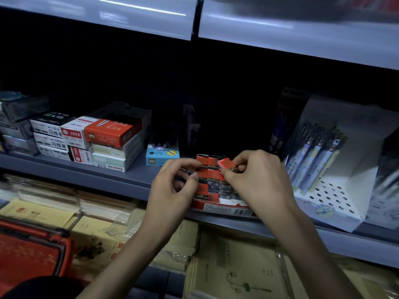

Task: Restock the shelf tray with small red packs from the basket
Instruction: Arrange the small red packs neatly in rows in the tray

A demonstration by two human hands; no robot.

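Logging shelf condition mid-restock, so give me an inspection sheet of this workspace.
Surface: grey shelf, dimly lit.
Job's things: red tray at the shelf's front edge, holding rows of packs; small red pack tilted above its back row; red basket lower left, contents unseen.
Clutter: stacked boxes and blue box left of the tray; white pen display to its right.
Hands: right hand pinches the small red pack; left hand curled at the tray's left side, grip unclear.
Cables: nothing seen.
Surroundings: paper goods on the shelf below; pale shelf front above.
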